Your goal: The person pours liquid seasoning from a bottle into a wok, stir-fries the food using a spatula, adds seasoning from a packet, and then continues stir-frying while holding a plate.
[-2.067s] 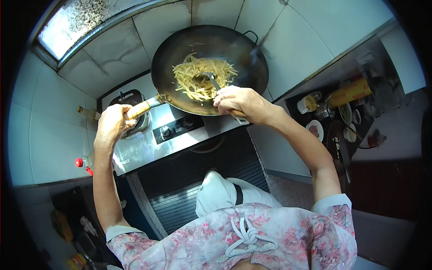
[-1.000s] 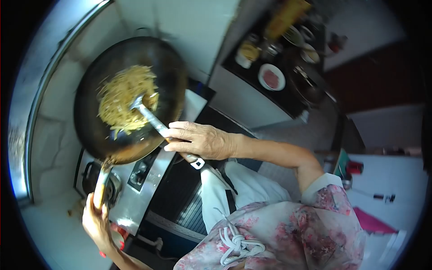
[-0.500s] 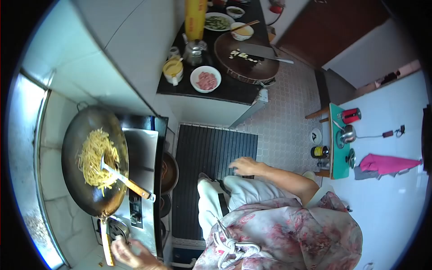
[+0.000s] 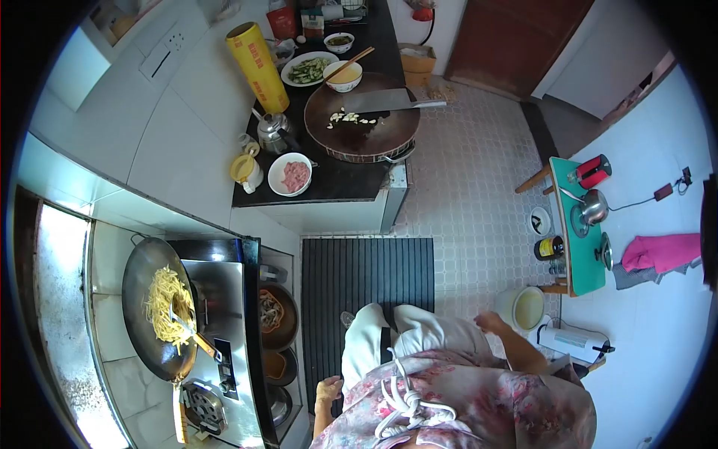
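My left hand [image 4: 328, 388] hangs beside my left thigh, fingers loosely bent, with nothing visible in it. My right hand [image 4: 490, 322] is out to the right of my legs near a pale bucket [image 4: 529, 307], also holding nothing, fingers loose. On the stove at the left sits a wok [image 4: 144, 346] with a wooden handle [image 4: 179, 415]. Shredded yellow food [image 4: 166, 299] lies in it, and a wooden-handled spatula [image 4: 203, 345] rests there with its blade in the food. Both hands are apart from the wok.
Ahead, a black counter [image 4: 348, 179] bears a round chopping board [image 4: 323, 123] with a cleaver [image 4: 381, 100] and chopped white pieces, a bowl of meat [image 4: 286, 185], a kettle [image 4: 273, 135] and a plate of green slices [image 4: 288, 74]. A green table [image 4: 566, 202] stands right; a dark mat [image 4: 366, 277] lies underfoot.
My left hand has left the area by the wok handle and come down to my side. My right hand has swung out to the right. The view has shifted toward the counter.
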Motion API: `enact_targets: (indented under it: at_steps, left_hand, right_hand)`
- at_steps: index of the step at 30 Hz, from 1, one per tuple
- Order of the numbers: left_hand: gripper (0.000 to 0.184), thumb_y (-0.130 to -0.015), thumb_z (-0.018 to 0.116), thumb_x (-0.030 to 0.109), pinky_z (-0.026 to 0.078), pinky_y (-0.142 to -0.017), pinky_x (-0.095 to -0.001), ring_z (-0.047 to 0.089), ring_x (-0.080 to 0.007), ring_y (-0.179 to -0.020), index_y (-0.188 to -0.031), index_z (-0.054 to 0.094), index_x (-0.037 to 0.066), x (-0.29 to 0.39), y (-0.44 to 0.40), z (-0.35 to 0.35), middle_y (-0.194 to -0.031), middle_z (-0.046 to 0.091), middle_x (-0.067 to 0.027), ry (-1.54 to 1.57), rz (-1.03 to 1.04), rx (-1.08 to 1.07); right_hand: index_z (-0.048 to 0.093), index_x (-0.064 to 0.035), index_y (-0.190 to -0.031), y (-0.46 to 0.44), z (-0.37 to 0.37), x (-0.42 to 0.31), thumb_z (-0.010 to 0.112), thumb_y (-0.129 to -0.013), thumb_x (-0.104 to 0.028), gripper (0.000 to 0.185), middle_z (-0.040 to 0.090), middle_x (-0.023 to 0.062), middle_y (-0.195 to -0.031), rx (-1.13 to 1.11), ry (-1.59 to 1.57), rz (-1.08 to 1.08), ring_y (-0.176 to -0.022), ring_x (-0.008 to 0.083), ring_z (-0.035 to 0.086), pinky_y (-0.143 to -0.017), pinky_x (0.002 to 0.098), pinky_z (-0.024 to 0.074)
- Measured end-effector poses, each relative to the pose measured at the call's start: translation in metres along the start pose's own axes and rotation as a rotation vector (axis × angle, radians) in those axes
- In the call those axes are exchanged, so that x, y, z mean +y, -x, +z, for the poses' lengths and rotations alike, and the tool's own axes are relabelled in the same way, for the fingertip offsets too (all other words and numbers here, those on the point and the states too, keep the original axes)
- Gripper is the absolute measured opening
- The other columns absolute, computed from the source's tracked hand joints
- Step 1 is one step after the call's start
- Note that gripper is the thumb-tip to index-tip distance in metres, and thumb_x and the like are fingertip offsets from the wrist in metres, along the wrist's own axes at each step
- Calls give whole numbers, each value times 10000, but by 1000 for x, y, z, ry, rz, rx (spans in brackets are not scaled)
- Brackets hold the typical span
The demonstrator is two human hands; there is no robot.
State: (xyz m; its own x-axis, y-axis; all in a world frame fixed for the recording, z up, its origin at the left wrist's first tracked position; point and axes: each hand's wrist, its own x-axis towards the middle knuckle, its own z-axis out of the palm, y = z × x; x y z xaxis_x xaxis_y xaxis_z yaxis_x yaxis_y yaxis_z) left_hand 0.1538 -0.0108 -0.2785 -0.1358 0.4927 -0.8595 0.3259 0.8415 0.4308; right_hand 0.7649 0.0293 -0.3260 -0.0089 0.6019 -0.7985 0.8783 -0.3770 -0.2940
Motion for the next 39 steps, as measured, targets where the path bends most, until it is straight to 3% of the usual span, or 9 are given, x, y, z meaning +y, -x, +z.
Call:
enact_targets:
  at_steps: [1,3,6,9,12,15,26,33,39]
  left_hand:
    - [338,-838,671,196,571,-657,-332,661,-168,-738,-1135,664,34,7,5,11,-865,692,-65,88,-55,19]
    - [301,-863,650,173,576,-648,-342,654,-167,-725,-1131,661,38,24,18,28,-854,681,-61,262,-165,52]
    - [254,-880,624,148,574,-642,-333,639,-147,-692,-1108,663,42,13,-7,49,-798,662,-49,477,-206,-1]
    - [236,-889,610,133,571,-639,-314,634,-139,-674,-1100,660,39,52,-1,69,-785,655,-38,498,-175,47]
    - [248,-887,609,122,570,-639,-306,638,-139,-679,-1112,651,26,73,-3,78,-794,656,-37,506,-119,29]
    - [277,-882,615,121,568,-648,-303,652,-150,-705,-1142,635,25,103,3,79,-820,664,-52,468,-114,50]
    - [226,-886,620,117,575,-646,-389,654,-215,-706,-1095,622,32,101,-38,47,-851,662,-98,695,-367,161]
    - [125,-908,597,147,548,-613,-318,643,-141,-662,-1015,623,87,169,-36,17,-728,630,-3,811,-153,148]
    - [174,-917,615,183,528,-564,-252,632,-121,-649,-1034,608,54,176,-29,13,-728,627,-14,941,-35,257]
  right_hand:
    - [726,-134,-982,19,8,1,585,-812,-267,258,709,85,-806,94,-336,154,-734,240,691,-732,356,543]
    - [727,-177,-1038,13,32,42,681,-763,-290,301,713,85,-984,136,-180,-71,-916,233,678,-829,341,529]
    - [736,-171,-1008,-1,64,96,718,-737,-190,272,718,66,-970,58,-495,72,-917,230,678,-831,342,527]
    - [724,-142,-1032,21,22,69,701,-738,-103,298,720,74,-929,104,30,-108,-834,207,693,-770,323,545]
    - [705,-116,-1063,25,-13,54,646,-781,-139,289,712,92,-891,31,-560,189,-709,186,692,-690,301,554]
    - [695,-99,-1069,-1,-33,50,602,-819,-179,278,699,97,-827,21,-578,254,-613,168,670,-629,291,553]
    - [710,-141,-1032,-76,-127,-40,594,-783,-132,275,706,60,-797,-24,-389,169,-679,165,664,-675,296,533]
    - [707,-196,-1086,-132,-166,-71,615,-804,-160,299,709,91,-976,-56,-102,177,-834,202,682,-764,308,538]
    - [724,-159,-1000,-176,-187,-96,529,-882,-255,247,702,70,-779,-84,281,89,-652,159,674,-650,291,549]
